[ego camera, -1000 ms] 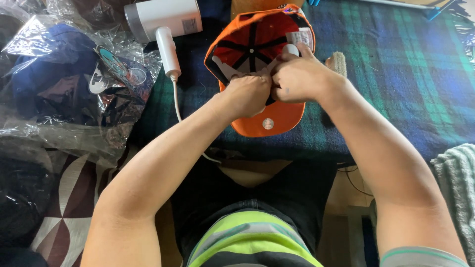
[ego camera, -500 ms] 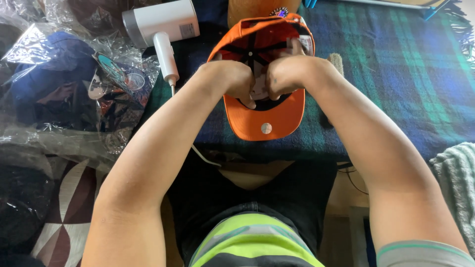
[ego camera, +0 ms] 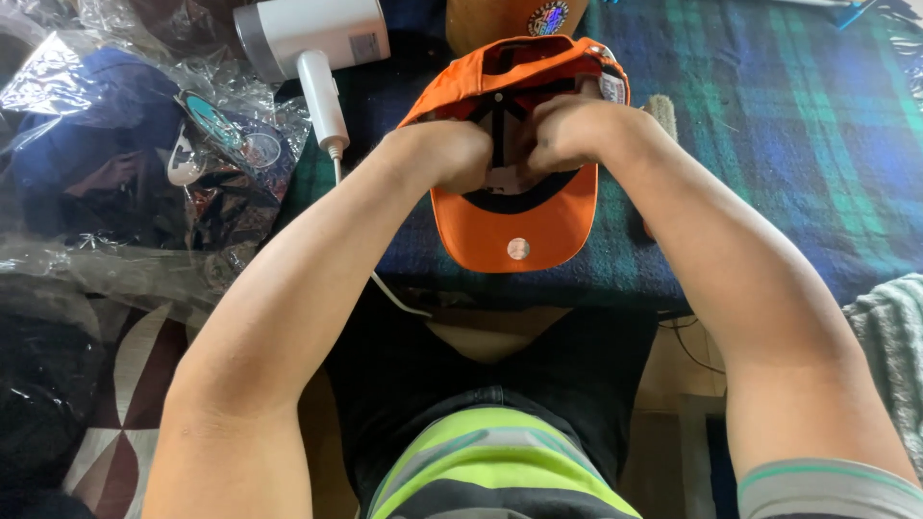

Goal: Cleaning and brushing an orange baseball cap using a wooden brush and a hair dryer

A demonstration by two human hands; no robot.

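Left hand: our left hand (ego camera: 437, 154) is curled shut on the left rim of the orange cap (ego camera: 514, 207), fingers tucked inside the crown.
Right hand: our right hand (ego camera: 577, 130) is closed too, pinching the right side of the rim, knuckles up. The 2 hands sit close together, almost touching.
Orange cap: it is turned inside out-side up, hollow facing us, so we see the dark inner seams. Its bill points toward us, with 1 small round sticker (ego camera: 518, 249) on the underside. The cap rests on the plaid blanket (ego camera: 788, 144) that covers the bench, near the front edge.
Brush: just beside our right wrist a pale handle, perhaps a brush (ego camera: 660, 111), lies on the blanket; we cannot tell more.
Second cap: a tan cap with a coloured patch (ego camera: 548, 17) sits right behind the orange one, partly out of view.
Steamer: a white handheld steamer (ego camera: 312, 38) lies to the left, its cord (ego camera: 389, 288) trailing off the bench edge toward our lap.
Bagged goods: clear plastic bags (ego camera: 115, 173) of dark blue items are heaped further left.
Risk, crown: we judge that hard pulling with both hands could crease or warp the crown panels.
Risk, cord: a forearm could snag the cord and drag the steamer.
Risk, edge: the bill already sits at the bench edge, so a tug toward us could tip the cap off.
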